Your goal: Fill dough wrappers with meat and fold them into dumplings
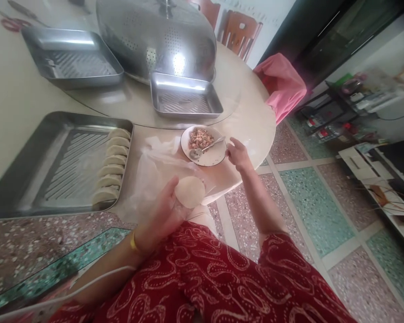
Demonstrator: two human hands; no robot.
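My left hand holds a round, pale dumpling wrapper, with the thumb at its edge and the fingers beneath. My right hand is at the right rim of a white plate, its fingers partly bent and apart. On that plate lie a mound of minced filling and a metal spoon, whose handle points toward my right hand without visibly touching it. Several folded dumplings stand in a row along the right side of a large metal tray.
A crumpled clear plastic bag lies between tray and plate. Farther back are a small metal tray, another metal tray, a large domed steel lid and red-handled scissors. Pink cloth hangs beyond the table's right edge.
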